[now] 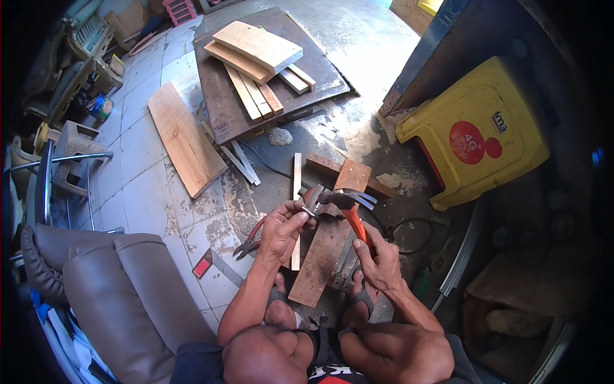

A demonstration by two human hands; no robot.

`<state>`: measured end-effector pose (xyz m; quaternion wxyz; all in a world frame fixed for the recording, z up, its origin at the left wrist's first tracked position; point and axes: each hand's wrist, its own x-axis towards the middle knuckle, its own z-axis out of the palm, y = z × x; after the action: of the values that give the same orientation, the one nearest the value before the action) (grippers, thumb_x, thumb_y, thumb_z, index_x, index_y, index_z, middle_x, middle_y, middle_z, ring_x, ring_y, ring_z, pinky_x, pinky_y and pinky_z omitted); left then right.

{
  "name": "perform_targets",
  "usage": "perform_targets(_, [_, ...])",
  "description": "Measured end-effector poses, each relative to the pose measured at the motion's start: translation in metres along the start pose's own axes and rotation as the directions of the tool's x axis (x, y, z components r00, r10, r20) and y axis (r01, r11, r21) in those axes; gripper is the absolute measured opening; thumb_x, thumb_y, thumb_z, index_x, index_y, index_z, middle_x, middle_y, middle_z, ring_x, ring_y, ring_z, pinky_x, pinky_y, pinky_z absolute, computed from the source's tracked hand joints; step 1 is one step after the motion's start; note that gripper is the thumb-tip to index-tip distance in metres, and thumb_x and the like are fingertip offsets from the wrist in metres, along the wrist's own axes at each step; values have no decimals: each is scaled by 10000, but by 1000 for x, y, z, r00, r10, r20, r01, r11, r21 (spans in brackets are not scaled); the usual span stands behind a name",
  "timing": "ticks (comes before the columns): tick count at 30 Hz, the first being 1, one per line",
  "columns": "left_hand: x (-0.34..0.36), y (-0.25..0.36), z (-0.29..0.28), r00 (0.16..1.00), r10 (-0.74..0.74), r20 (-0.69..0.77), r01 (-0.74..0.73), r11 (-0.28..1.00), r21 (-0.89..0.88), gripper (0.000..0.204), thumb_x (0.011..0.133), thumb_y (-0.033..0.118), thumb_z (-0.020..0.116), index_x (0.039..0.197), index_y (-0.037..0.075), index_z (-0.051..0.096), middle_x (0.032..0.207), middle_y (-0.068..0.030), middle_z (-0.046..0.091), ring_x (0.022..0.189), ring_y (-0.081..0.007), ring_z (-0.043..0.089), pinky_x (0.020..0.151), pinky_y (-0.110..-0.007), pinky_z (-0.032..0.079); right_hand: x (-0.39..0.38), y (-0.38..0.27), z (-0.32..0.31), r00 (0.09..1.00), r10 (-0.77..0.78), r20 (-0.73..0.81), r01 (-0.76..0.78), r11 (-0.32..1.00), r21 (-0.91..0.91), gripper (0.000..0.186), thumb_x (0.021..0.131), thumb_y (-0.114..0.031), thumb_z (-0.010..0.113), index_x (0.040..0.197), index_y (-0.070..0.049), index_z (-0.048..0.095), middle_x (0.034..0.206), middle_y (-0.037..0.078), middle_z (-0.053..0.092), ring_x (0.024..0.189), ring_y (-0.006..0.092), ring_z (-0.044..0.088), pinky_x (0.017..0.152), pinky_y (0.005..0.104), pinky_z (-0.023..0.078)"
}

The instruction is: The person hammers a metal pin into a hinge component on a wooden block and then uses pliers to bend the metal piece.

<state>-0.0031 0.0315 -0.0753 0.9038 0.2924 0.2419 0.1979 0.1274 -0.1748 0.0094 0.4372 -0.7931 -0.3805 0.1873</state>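
My right hand [380,261] is wrapped round the orange handle of a claw hammer [354,221]. The hammer's dark head is close to the left hand's fingertips, its claw pointing right. My left hand [286,228] pinches a small, shiny metal piece [308,212], too small to name exactly. Beneath the hammer head a dark metal block is partly hidden. A worn brown wooden board [318,272] runs from there toward my feet. Just beside the left hand stretches a pale wooden strip [297,176], and pliers with red handles [247,248] lie on the floor.
A red-handled square [203,266] lies left on the tiles. Farther off, a wide plank [182,137] leans by a low dark table [214,118] bearing stacked boards [259,45]. At right stands a yellow plastic stool [505,128]; a brown padded seat [128,288] occupies the left.
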Motion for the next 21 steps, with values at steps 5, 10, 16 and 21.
perform_targets(5, [0, -2, -1, 1000, 8, 26, -8, 1000, 0, 195, 957, -9, 706, 1138, 28, 643, 1044, -95, 733, 898, -207, 729, 875, -342, 597, -5, 6, 1, 998, 55, -7, -55, 998, 9, 370, 1000, -138, 666, 1355, -39, 627, 649, 120, 573, 549, 172, 553, 566, 344, 474])
perform_targets(10, [1, -6, -1, 998, 29, 50, -28, 1000, -9, 202, 955, -17, 707, 1140, 31, 641, 1067, -116, 741, 903, -213, 734, 869, -342, 605, -9, 10, 3, 998, 52, -30, -52, 999, 11, 364, 1006, -144, 659, 1353, -40, 626, 612, 107, 536, 533, 160, 526, 551, 342, 462])
perform_targets(16, [-2, -5, 1, 999, 21, 32, -21, 1000, 7, 199, 955, -22, 704, 1135, 36, 641, 1087, -124, 742, 905, -221, 737, 868, -347, 605, -11, 13, 4, 996, 85, -8, -85, 996, 9, 370, 1011, -156, 654, 1363, -48, 620, 602, 107, 520, 527, 157, 513, 553, 346, 457])
perform_targets(21, [-4, -7, 0, 999, 22, 38, -23, 1000, 6, 208, 957, -25, 697, 1145, 41, 637, 1107, -128, 737, 909, -218, 736, 868, -343, 598, -13, 16, 4, 995, 103, -9, -103, 995, 11, 372, 1018, -163, 641, 1370, -43, 615, 586, 107, 510, 518, 156, 509, 547, 342, 448])
